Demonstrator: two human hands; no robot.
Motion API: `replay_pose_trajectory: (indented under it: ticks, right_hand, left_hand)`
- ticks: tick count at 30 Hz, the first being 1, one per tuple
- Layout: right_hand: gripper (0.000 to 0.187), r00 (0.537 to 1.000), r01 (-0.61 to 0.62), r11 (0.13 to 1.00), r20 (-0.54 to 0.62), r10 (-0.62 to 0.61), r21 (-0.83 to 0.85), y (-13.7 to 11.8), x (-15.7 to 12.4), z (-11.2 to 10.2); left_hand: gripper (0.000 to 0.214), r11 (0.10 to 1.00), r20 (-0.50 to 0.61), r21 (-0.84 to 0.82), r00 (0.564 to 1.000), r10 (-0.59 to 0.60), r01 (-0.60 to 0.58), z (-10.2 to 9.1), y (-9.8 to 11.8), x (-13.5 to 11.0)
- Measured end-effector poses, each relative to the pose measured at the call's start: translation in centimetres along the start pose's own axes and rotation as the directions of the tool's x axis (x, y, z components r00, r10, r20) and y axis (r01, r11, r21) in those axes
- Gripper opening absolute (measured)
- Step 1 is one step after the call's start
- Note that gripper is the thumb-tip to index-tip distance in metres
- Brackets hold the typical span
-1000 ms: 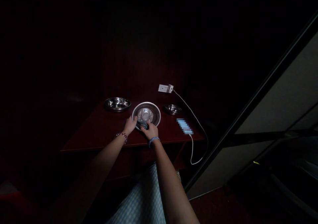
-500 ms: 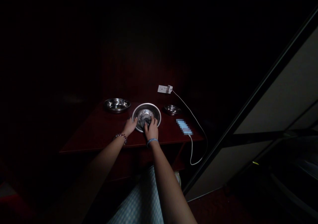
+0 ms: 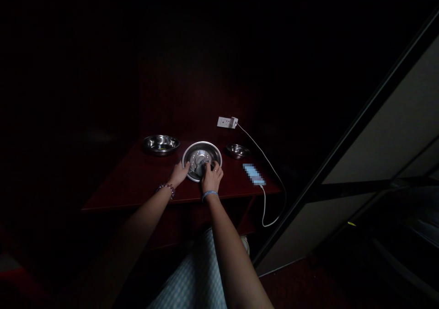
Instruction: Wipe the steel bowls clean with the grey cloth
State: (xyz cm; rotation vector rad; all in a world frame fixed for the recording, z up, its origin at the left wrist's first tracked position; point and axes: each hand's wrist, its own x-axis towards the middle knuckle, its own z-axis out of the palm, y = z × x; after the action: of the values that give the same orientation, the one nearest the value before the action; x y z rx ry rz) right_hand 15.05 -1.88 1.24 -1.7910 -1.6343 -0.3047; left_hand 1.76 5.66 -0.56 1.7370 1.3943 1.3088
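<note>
A shiny steel bowl (image 3: 201, 147) is tipped towards me at the middle of the dark red table (image 3: 130, 188). My left hand (image 3: 179, 174) is closed on its near left rim, thumb on the inside. With bent fingers, my right hand (image 3: 212, 177) reaches over the near right rim and presses a dark grey wad, perhaps a cloth, against the inside. The fingers hide most of the wad. A second steel bowl (image 3: 161, 140) stands at the back left, and a smaller steel bowl (image 3: 237, 151) at the back right.
A phone (image 3: 254, 174) with a blurred-out screen lies on the right of the table. Its white cable (image 3: 264, 151) loops over the right edge from a charger in the wall socket (image 3: 224, 122). A slanted panel (image 3: 377, 158) stands farther right. The surroundings are very dark.
My right hand has shifted with the wad from the bowl's inside middle to its near right wall. My left hand keeps its hold on the rim.
</note>
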Motion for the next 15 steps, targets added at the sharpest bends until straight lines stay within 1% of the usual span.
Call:
replay_pose_trajectory:
  ticks: [2,3,4,7,9,12,15]
  right_hand:
    - [0.043,0.998,0.061,0.997,0.021,-0.060,-0.037,0.10,-0.02,0.14]
    - [0.040,0.997,0.072,0.996,0.025,-0.071,-0.052,0.16,-0.01,0.22]
    - [0.038,0.998,0.065,0.996,0.024,-0.064,-0.065,0.20,0.00,0.30]
    - [0.029,1.000,-0.006,0.997,0.002,0.006,-0.072,0.20,0.05,0.46]
    - [0.030,1.000,-0.029,0.998,-0.014,0.028,-0.057,0.13,0.06,0.50]
    - [0.035,1.000,-0.011,0.999,-0.013,0.010,-0.038,0.01,0.03,0.49]
    - [0.036,1.000,-0.003,1.000,0.006,0.003,-0.025,0.00,-0.02,0.49]
  left_hand:
    - [0.035,1.000,0.011,-0.001,1.000,-0.004,0.004,0.01,0.10,-0.04]
    - [0.035,1.000,0.011,0.002,1.000,-0.011,0.011,0.04,0.15,-0.04]
    - [0.035,1.000,0.007,0.006,1.000,-0.020,0.020,0.07,0.19,-0.04]
    - [0.035,0.999,-0.005,0.010,0.999,-0.037,0.037,0.19,0.23,0.03]
    - [0.036,0.999,-0.003,0.003,0.999,-0.036,0.036,0.24,0.20,0.09]
    - [0.036,0.999,-0.002,0.003,0.999,-0.035,0.035,0.25,0.16,0.14]
    - [0.035,0.999,-0.012,0.019,0.999,-0.036,0.036,0.20,0.21,0.11]
